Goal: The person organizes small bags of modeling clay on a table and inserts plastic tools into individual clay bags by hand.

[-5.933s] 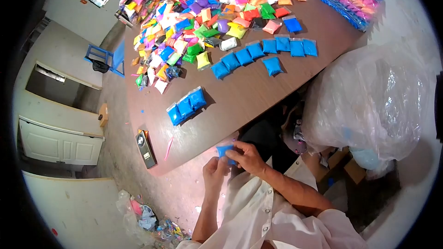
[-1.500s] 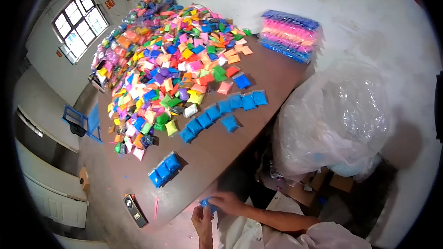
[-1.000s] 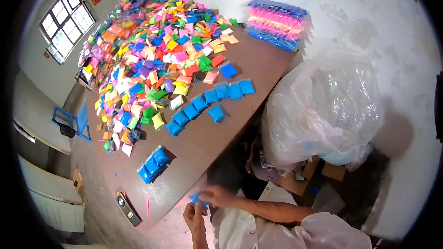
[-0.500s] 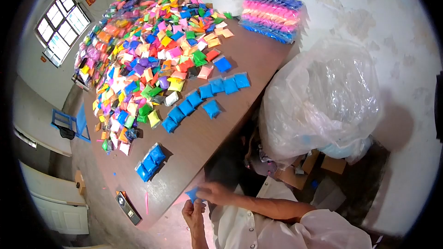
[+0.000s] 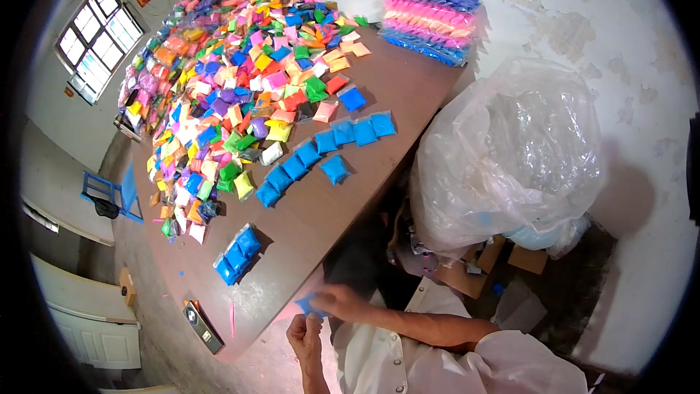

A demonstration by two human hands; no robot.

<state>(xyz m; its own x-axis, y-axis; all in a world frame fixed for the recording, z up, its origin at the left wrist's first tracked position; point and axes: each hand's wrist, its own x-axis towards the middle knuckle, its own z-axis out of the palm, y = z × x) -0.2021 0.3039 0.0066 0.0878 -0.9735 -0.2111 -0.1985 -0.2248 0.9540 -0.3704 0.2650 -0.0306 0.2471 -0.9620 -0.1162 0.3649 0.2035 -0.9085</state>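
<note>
A small blue packet (image 5: 309, 306) is held between my two hands, just off the table's front edge. My left hand (image 5: 305, 330) pinches its lower end. Fingers of my right hand (image 5: 335, 302) are closed on its upper right side, somewhat blurred. On the table (image 5: 292, 237), three blue packets (image 5: 238, 255) overlap in a short row. Farther back, a curved row of several blue packets (image 5: 307, 153) runs beside a big heap of many-coloured packets (image 5: 240, 95). One single blue packet (image 5: 335, 169) lies in front of that row.
A black device (image 5: 203, 327) and a pink stick (image 5: 232, 319) lie at the near left table corner. Stacked bagged packets (image 5: 429, 23) stand at the far right corner. A large clear plastic bag (image 5: 510, 160) bulges right of the table, above cardboard pieces (image 5: 526, 259). A blue chair (image 5: 128, 193) stands left.
Since the oldest frame, the view has shifted, showing more wall and heap. The blue packet has stayed in both hands, and my fingers have moved slightly on it. The rows on the table look unchanged.
</note>
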